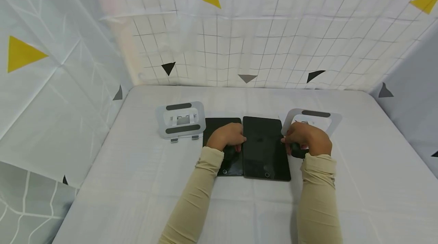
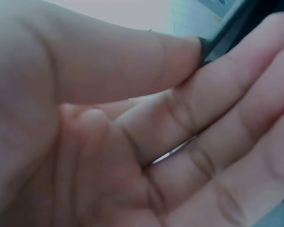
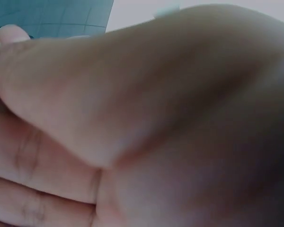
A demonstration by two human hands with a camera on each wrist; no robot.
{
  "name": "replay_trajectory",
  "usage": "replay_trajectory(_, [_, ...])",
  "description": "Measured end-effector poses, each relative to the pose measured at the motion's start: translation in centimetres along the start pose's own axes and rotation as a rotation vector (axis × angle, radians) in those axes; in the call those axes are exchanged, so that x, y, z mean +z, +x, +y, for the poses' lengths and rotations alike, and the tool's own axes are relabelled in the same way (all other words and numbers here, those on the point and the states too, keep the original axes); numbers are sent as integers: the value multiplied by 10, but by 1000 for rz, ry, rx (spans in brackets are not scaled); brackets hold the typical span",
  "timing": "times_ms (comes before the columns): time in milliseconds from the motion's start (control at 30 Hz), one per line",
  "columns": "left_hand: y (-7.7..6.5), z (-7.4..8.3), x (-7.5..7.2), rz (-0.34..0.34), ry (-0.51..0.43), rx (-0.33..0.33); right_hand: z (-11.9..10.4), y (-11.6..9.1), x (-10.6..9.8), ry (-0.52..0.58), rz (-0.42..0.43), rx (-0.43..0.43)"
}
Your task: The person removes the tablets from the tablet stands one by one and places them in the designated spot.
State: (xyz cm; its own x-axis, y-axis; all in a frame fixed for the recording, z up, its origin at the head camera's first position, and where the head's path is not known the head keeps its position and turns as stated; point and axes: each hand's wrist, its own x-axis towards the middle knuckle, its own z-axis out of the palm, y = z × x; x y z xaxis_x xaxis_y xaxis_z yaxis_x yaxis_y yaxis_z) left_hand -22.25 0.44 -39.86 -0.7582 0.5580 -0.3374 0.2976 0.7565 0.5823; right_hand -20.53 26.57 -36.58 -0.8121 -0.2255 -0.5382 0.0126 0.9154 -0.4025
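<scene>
Two black tablets lie side by side at the middle of the table. My left hand (image 1: 226,136) reaches over the left tablet (image 1: 236,166) and pinches the near-side left edge of the right tablet (image 1: 265,149). In the left wrist view, thumb and index finger meet on a dark edge (image 2: 227,26). At the opposite long edge of the right tablet, my right hand (image 1: 309,137) pinches with thumb and fingertips. The right wrist view shows mostly the palm and thumb, with only a sliver of black at the fingertips.
A grey stand (image 1: 183,128) with dark pads lies left of the tablets. Another grey stand (image 1: 316,114) lies behind my right hand, partly covered by it. White sheeting with grid lines (image 1: 260,38) hangs behind the white table (image 1: 119,198).
</scene>
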Motion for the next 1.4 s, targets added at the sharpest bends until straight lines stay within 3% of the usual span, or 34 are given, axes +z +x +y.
replay_trajectory(367, [6,9,11,16,81,-85,2,5,2,85,27,146])
replay_trajectory(1033, [4,11,8,-18,114,-70,-12,-1,1,-54,28,113])
replay_trajectory(1400, [2,14,9,-18,154,-85,-14,0,1,-55,30,114])
